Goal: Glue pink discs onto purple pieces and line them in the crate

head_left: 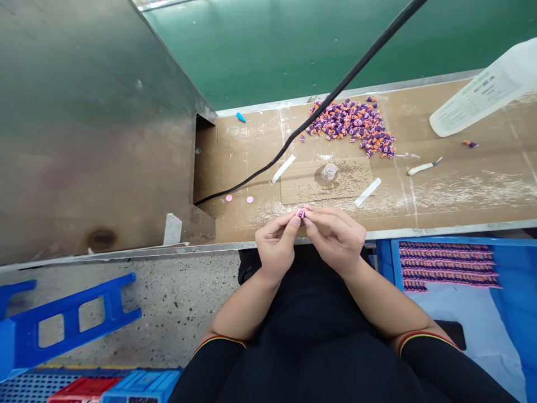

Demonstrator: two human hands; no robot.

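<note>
Big picture: the person sat at a long cardboard-covered tabletop (474, 196), with a steel panel (92, 134) off to the left and a blue plastic tray (516, 313) holding rows of purple-and-pink pieces down to the right, near their lap. Up on the tabletop were a heap of purple and orange bits (350, 126), a clear plastic cup (329, 172) on a cardboard square (302, 187), a white-handled knife (422, 167), and two pink discs (239, 198). Both hands were just over the near edge. The left hand (274, 246) and right hand (335, 240) came together on a tiny purple-and-pink piece (301, 213), pinched between the left thumb (295, 223) and right fingers (314, 211). It sat right between them, neither hand clearly nearer. Way too small to make out its long axis, honestly.
</note>
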